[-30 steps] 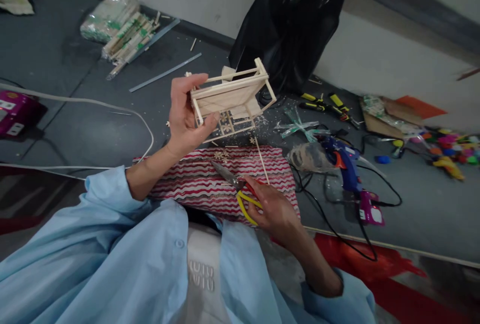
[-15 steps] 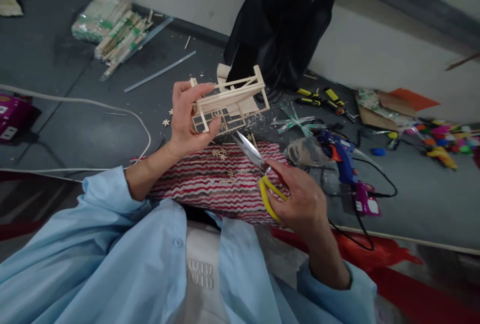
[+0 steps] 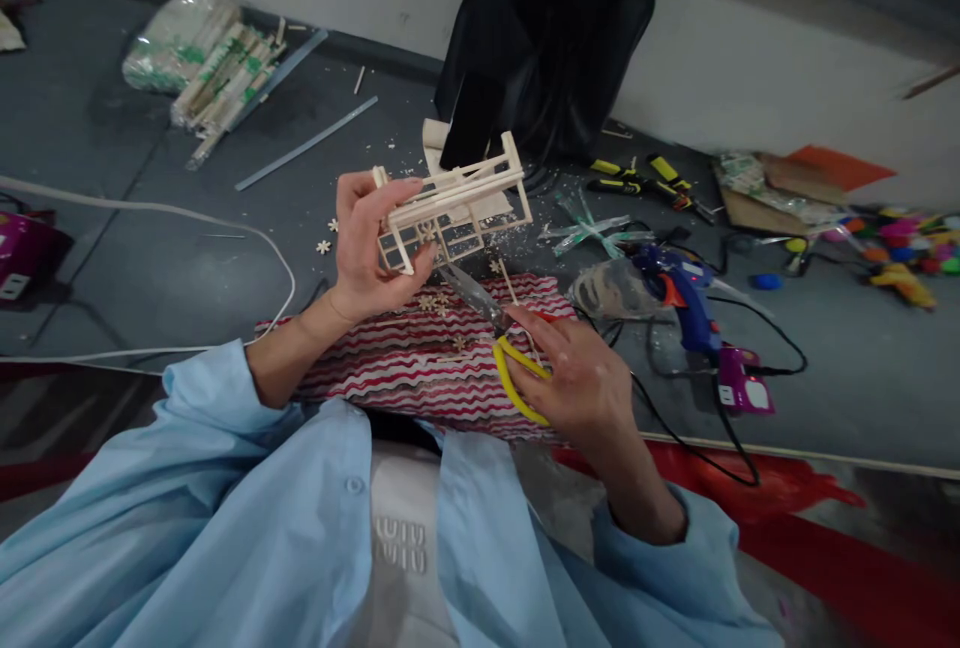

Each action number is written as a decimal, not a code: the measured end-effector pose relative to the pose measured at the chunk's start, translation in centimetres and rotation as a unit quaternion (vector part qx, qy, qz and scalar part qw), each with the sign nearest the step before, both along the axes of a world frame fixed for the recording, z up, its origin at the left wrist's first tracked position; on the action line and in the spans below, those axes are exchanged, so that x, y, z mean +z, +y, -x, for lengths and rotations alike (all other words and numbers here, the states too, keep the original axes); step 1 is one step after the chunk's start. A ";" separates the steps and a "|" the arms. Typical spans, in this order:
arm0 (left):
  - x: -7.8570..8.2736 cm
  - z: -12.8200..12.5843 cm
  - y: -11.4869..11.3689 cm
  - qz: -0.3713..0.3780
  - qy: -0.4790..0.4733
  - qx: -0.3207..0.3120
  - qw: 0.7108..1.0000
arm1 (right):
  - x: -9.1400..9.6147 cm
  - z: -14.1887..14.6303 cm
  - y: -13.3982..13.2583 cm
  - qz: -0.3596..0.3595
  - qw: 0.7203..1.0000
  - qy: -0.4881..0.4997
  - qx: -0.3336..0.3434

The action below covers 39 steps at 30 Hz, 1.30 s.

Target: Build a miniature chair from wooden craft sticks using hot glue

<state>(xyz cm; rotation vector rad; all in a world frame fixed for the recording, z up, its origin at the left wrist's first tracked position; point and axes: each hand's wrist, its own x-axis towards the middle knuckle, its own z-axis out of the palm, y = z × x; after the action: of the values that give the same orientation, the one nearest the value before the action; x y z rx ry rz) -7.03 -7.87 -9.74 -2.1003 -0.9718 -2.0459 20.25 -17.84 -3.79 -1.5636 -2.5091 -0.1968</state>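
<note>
A small frame of pale wooden sticks (image 3: 484, 190) is gripped at its left end by my left hand (image 3: 367, 246), thumb below and fingers above. My right hand (image 3: 581, 373) is closed round the yellow handles of a pair of scissors (image 3: 512, 393). The blades point up and left, their tips close under the frame's lower edge near my left thumb; whether they touch it I cannot tell. Beneath lies a red-and-white wavy striped cloth (image 3: 382, 368) with several small wooden flower pieces (image 3: 429, 304) on it.
A blue glue gun (image 3: 686, 303) with a black cable is to the right, by yellow-black pliers (image 3: 637, 183) and coloured pom-poms (image 3: 904, 243). Bagged wooden sticks (image 3: 225, 78) and a metal strip (image 3: 307, 143) lie at the left. A black bag (image 3: 555, 48) stands behind; a white cable (image 3: 150, 203) crosses the left.
My right hand has moved the scissors left and slightly up, bringing the blades nearer to my left thumb and the stick frame. The frame is tilted slightly differently, still held in my left hand.
</note>
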 end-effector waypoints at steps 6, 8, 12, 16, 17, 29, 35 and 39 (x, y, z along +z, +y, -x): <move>0.5 -0.3 -0.4 -0.016 0.013 0.015 1.000 | -0.3 0.0 -0.1 -0.001 1.000 -0.017 0.005; 0.7 -0.4 -0.5 -0.027 0.018 0.012 0.999 | -0.3 -0.1 -0.1 0.000 1.000 -0.022 0.006; 0.4 -0.6 -0.5 -0.006 0.011 0.011 1.000 | -0.2 -0.3 -0.1 0.009 0.999 -0.026 0.017; -0.3 -0.6 -0.2 0.043 -0.002 0.013 0.999 | -0.3 -0.8 -0.4 0.033 0.999 -0.015 0.026; -0.4 -0.5 -0.2 0.050 -0.002 0.013 0.999 | -0.4 -0.9 -0.4 0.036 0.999 -0.013 0.026; -0.7 -0.3 0.7 0.071 -0.034 -0.061 0.995 | -0.5 -0.7 -0.3 0.004 1.000 0.016 0.011; -0.7 -0.5 0.6 0.076 -0.038 -0.044 0.995 | -1.2 -0.2 -0.1 0.034 0.998 0.049 0.009; -0.8 -0.6 0.5 0.059 -0.020 -0.040 0.997 | -1.6 0.1 0.2 0.052 0.996 0.069 0.017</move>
<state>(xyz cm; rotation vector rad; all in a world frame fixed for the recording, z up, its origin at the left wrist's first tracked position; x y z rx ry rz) -6.44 -7.39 -10.49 -2.1994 -1.0558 -2.1257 20.19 -17.68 -5.43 -1.5155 -2.4723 0.0455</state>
